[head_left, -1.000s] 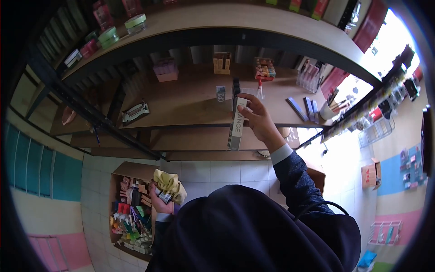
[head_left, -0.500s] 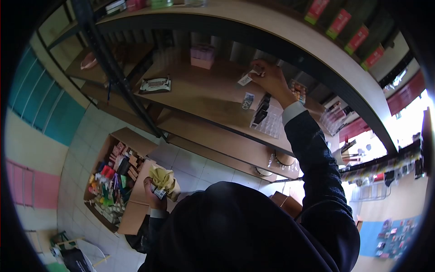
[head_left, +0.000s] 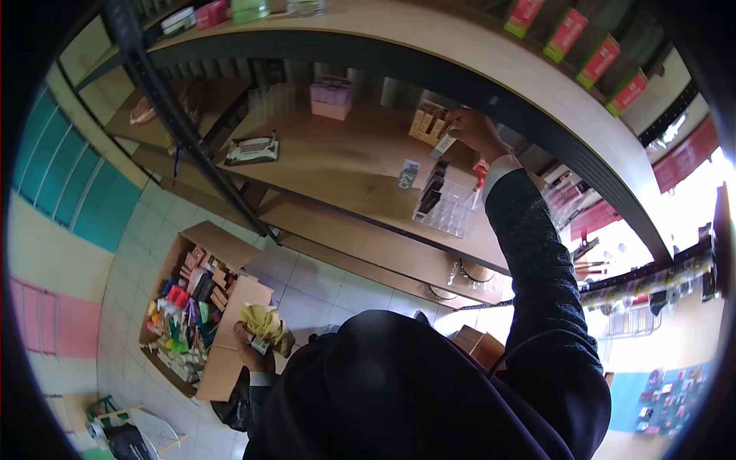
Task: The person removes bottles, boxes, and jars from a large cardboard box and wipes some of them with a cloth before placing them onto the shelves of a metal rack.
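Observation:
My right hand (head_left: 474,132) reaches over the shelf board (head_left: 337,146), fingers closed on a small white label card (head_left: 443,144). Right beside those fingers, towards the back, stands a box of tan and orange packs (head_left: 428,123). Below it on the board are a grey card marked CP2 (head_left: 409,175) and a clear divided organizer (head_left: 452,211) with dark packs in its left side. Down at the left, my left hand (head_left: 247,346) is closed round a crumpled yellow cloth (head_left: 266,323) and a small piece with a printed label (head_left: 261,344).
An open cardboard box (head_left: 230,360) full of mixed cosmetics stands on the tiled floor (head_left: 307,287). The shelf also holds a flat wipes pack (head_left: 253,149) and a pink box (head_left: 331,107). A dark metal beam (head_left: 383,57) crosses above my right arm; an upright post (head_left: 188,130) stands left.
My right hand has moved right with the white label card, and the tan and orange box now shows beside it. My left hand still holds the cloth. The view has shifted slightly.

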`<state>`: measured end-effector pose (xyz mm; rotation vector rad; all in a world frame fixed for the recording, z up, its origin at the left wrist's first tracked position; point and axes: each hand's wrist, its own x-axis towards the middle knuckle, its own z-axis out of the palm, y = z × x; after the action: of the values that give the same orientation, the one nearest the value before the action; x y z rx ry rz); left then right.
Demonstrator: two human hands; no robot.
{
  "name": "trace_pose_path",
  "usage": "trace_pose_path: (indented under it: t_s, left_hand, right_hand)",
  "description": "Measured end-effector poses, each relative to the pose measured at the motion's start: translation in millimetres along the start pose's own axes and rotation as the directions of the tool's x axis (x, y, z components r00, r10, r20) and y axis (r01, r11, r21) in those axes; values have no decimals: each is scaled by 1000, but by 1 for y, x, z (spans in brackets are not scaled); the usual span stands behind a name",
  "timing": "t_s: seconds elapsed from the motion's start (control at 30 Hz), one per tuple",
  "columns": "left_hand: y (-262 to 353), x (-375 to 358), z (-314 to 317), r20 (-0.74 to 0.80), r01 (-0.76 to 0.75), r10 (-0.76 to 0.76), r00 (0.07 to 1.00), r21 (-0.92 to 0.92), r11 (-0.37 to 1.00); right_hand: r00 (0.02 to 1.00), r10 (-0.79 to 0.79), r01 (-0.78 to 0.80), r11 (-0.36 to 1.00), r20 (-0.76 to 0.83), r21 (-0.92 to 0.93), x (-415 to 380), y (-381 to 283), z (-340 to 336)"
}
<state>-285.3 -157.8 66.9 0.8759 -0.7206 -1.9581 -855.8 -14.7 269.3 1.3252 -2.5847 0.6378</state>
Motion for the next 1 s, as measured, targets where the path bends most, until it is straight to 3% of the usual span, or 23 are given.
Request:
trace_pose_path:
  t_s: [0.27,0.33,0.47,0.57,0.67,0.73,0.8,0.87,0.93,1.0]
  left_hand:
    - [3,12,42,161,114,-123,979,64,991]
    - [-1,17,47,105,129,-129,986,11,992]
    - [-7,19,59,134,104,-100,986,-18,994]
    - [-10,20,60,100,170,-166,981,-31,985]
    - [-19,28,43,133,134,-131,982,-16,991]
    - [-20,28,40,125,179,-176,976,-19,984]
    - [-20,27,43,156,192,-186,970,-25,981]
    - [-18,25,51,189,203,-194,963,-29,979]
    - [-15,18,69,66,186,-185,981,-5,983]
    - [-13,18,71,112,210,-207,972,-9,978]
  right_hand:
    - [997,70,-70,997,31,13,-47,39,-20]
    - [992,121,-121,993,36,4,-54,40,-27]
    - [987,158,-159,987,41,14,-66,50,-40]
    - [995,92,-92,996,-26,10,-78,69,-47]
    - [989,115,-107,991,97,-85,-96,81,-52]
    - [967,162,-170,985,198,25,-109,86,-44]
    - [965,158,-159,987,209,-12,-121,85,-35]
    - [966,180,-195,978,187,67,-130,83,-27]
    - [968,184,-197,979,171,61,-133,78,-25]
    - [955,209,-227,972,211,66,-133,74,-27]
